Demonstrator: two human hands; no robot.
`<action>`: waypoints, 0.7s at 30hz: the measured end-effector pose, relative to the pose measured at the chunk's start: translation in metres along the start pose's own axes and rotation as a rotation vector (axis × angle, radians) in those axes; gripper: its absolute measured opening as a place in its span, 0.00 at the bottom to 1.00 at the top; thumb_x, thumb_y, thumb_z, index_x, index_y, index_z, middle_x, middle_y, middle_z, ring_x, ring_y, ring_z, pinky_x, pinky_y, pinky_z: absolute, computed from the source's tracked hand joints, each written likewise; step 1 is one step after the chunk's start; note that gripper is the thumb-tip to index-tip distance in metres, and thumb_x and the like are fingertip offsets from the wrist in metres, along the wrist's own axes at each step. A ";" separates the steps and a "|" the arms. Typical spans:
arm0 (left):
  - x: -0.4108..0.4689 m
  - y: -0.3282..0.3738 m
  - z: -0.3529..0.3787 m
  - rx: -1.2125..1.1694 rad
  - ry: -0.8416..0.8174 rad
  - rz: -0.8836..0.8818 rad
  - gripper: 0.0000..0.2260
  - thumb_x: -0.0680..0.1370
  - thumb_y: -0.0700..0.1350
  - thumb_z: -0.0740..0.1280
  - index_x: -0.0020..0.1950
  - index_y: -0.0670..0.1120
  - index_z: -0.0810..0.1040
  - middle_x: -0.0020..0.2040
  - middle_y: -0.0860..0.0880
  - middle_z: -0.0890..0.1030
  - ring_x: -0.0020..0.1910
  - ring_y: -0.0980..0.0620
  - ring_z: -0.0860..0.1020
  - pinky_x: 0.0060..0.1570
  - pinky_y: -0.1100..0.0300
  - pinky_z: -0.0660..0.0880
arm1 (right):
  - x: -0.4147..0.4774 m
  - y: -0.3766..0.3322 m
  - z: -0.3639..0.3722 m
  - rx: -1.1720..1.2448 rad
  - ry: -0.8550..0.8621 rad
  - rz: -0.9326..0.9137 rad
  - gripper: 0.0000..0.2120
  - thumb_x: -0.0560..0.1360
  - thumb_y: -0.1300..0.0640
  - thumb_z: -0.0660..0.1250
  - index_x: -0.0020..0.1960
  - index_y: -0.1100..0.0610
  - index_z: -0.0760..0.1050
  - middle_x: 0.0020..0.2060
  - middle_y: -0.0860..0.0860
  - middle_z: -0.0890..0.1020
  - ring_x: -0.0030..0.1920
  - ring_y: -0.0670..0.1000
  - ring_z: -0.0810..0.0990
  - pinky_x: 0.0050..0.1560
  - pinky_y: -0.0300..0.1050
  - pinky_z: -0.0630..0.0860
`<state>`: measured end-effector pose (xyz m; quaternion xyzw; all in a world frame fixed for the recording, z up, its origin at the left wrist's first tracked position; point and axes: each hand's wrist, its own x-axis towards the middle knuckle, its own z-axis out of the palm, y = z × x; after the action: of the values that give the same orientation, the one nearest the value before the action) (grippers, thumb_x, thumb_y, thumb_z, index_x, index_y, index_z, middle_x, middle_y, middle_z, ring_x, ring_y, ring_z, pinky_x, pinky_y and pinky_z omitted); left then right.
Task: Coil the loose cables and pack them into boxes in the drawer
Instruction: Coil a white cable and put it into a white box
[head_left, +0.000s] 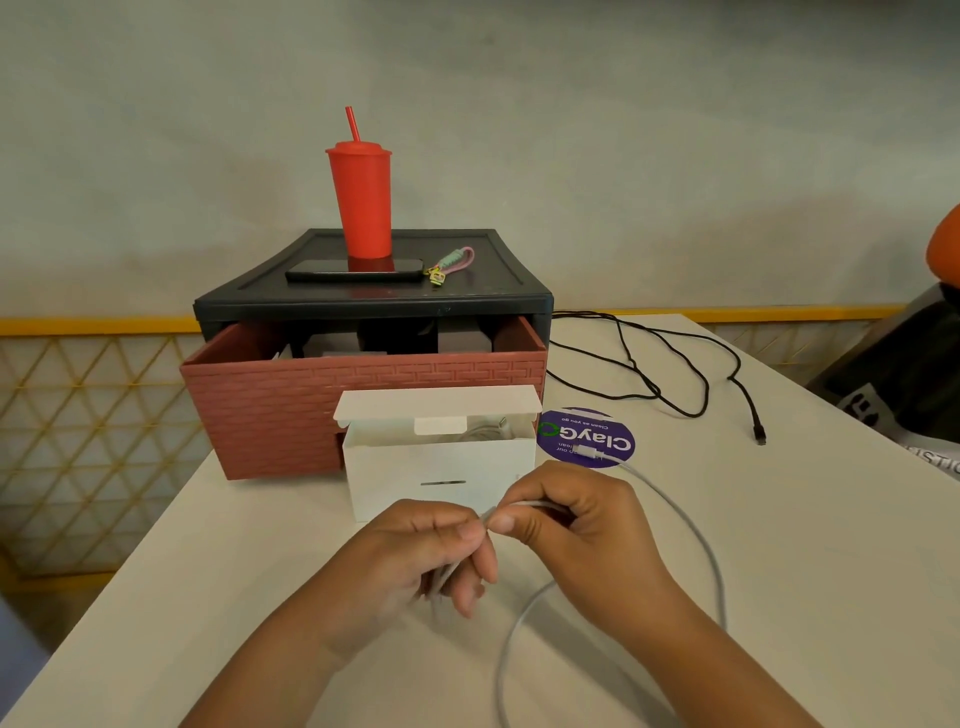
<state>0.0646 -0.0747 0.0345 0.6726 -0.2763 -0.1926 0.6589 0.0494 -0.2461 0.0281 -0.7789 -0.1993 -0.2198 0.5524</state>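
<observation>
Both hands hold a white cable (696, 530) in front of me over the table. My left hand (415, 556) pinches folded strands of it between thumb and fingers. My right hand (566, 514) grips the same cable just to the right, fingers curled round it. The rest of the cable loops out to the right, its white plug (589, 451) lying on a purple sticker. An open white box (441, 467) stands just beyond my hands with a white cable inside. Behind it the reddish drawer (291, 410) is pulled out of a black cabinet (374, 301). A loose black cable (670, 374) sprawls at the right.
A red tumbler (361, 202) with a straw, a black phone (356, 270) and a pink-green keychain (452, 262) sit on the cabinet top. A round purple sticker (613, 431) lies on the table. Dark boxes sit in the drawer. A dark bag (904, 374) is at the right edge.
</observation>
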 end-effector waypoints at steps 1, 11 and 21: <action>0.000 0.000 0.000 -0.021 -0.010 -0.005 0.14 0.67 0.57 0.65 0.33 0.47 0.81 0.26 0.48 0.76 0.31 0.52 0.75 0.38 0.64 0.71 | 0.000 0.000 0.000 0.004 0.006 -0.001 0.10 0.65 0.43 0.68 0.38 0.49 0.80 0.33 0.47 0.82 0.35 0.48 0.79 0.37 0.43 0.77; 0.000 -0.003 0.002 -0.346 0.062 -0.033 0.17 0.63 0.51 0.69 0.42 0.39 0.83 0.21 0.50 0.62 0.19 0.57 0.60 0.27 0.62 0.70 | 0.000 0.013 0.007 -0.042 -0.158 0.140 0.08 0.76 0.49 0.63 0.44 0.51 0.78 0.31 0.45 0.76 0.32 0.42 0.71 0.36 0.36 0.68; 0.000 -0.019 -0.002 -0.995 -0.166 0.049 0.22 0.84 0.46 0.42 0.73 0.35 0.44 0.42 0.44 0.72 0.37 0.52 0.69 0.56 0.59 0.69 | -0.002 0.015 0.014 -0.206 -0.263 0.207 0.04 0.79 0.52 0.59 0.52 0.48 0.71 0.27 0.45 0.69 0.30 0.42 0.69 0.37 0.39 0.68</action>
<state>0.0679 -0.0735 0.0161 0.2528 -0.2182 -0.3381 0.8799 0.0574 -0.2378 0.0113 -0.8696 -0.1651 -0.0772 0.4588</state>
